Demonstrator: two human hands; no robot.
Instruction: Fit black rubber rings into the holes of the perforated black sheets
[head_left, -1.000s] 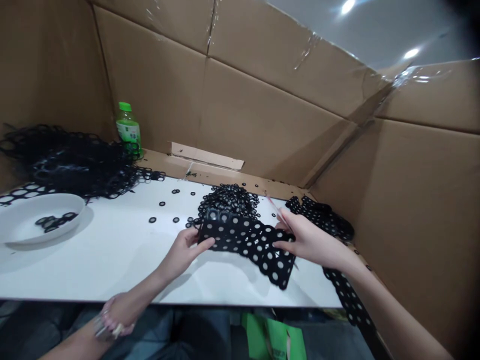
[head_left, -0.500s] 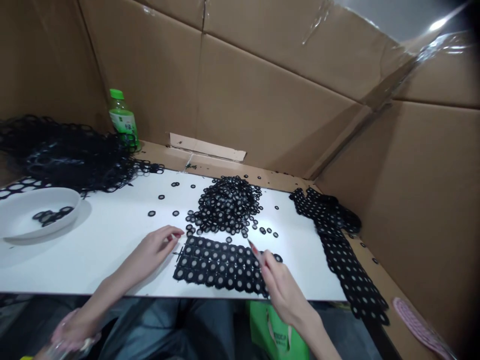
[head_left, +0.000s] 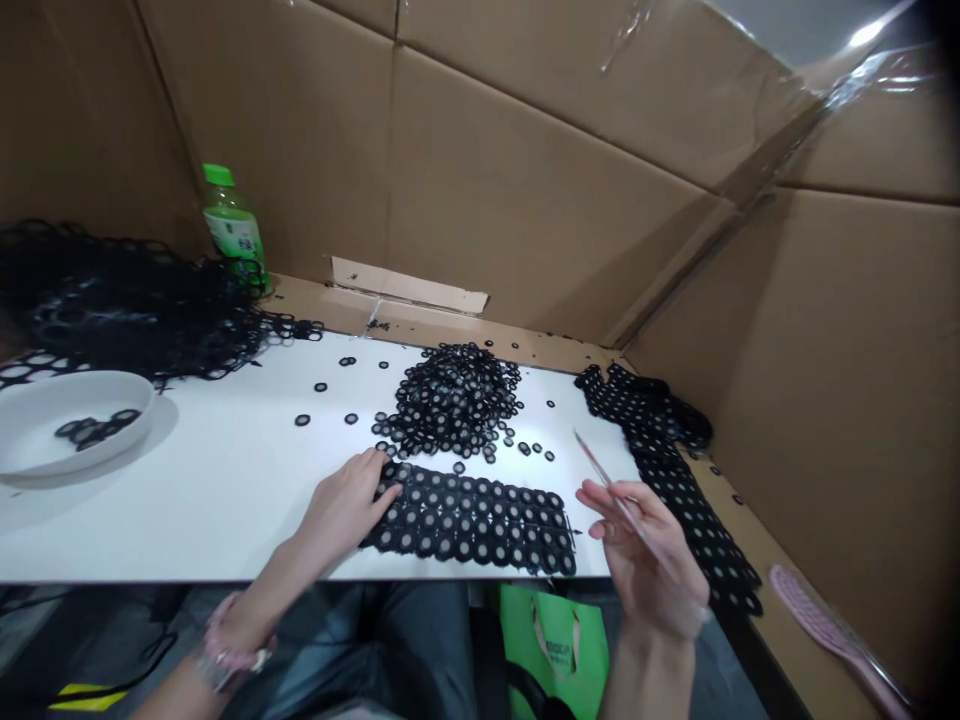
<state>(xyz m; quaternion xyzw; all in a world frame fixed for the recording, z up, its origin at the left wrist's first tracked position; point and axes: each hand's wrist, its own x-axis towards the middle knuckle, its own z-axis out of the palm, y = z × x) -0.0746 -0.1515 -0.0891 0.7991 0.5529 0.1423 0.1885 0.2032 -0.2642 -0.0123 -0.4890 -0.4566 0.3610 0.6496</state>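
Observation:
A black sheet of joined discs with pale grey centres [head_left: 465, 520] lies flat along the table's front edge. My left hand [head_left: 349, 505] is at its left end, thumb over the top face and fingers curled at the far corner; their tips are partly hidden. To the right of the sheet and apart from it, my right hand [head_left: 649, 550] is raised, palm partly turned up. Between its thumb and fingers is a slim, clear-handled pointed tool [head_left: 616, 498], its tip directed up and left. Just behind the sheet sits a heap of loose black discs [head_left: 457, 400].
A white bowl [head_left: 142, 425] holding several discs stands at left, before a tangled black mesh pile [head_left: 135, 310] and a green bottle [head_left: 236, 235]. More dotted black sheets [head_left: 694, 500] hang over the right edge, near a pink brush [head_left: 817, 620]. Cardboard walls [head_left: 525, 180] enclose the table.
The sheet was held up in both hands and now lies on the table. My left hand has come onto its left end; my right hand has moved right, away from it, with the tool.

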